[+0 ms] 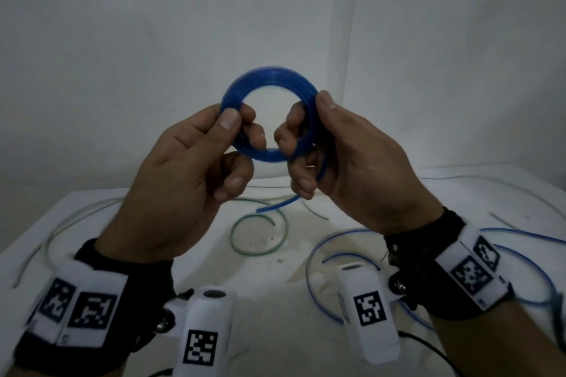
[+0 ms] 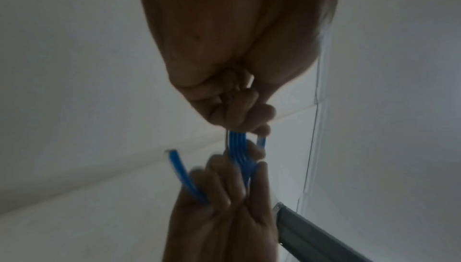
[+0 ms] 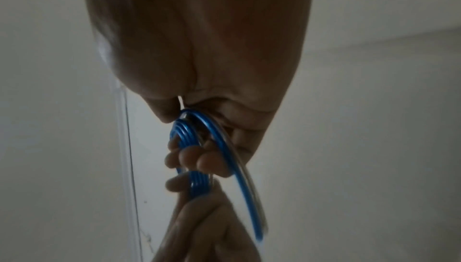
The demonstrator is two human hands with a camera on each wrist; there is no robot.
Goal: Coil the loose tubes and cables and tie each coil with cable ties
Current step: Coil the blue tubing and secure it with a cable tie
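Observation:
I hold a coil of blue tube (image 1: 269, 79) up in front of the wall, above the white table. My left hand (image 1: 232, 128) pinches the coil's left side between thumb and fingers. My right hand (image 1: 309, 131) grips the right side, thumb on the outer rim, fingers through the ring. The tube's loose end (image 1: 275, 204) hangs out below the right hand. In the left wrist view the stacked blue turns (image 2: 235, 148) run between both hands. In the right wrist view the coil (image 3: 197, 181) and its free tail (image 3: 244, 187) show. A thin pale strip (image 3: 180, 102) sticks out by the right palm.
On the white table (image 1: 153, 223) lie a green tube curl (image 1: 260, 232), a pale blue tube loop (image 1: 321, 254) at the right, a grey-white cable (image 1: 61, 229) at the left and more cable along the back right. Black cables run near the front edge.

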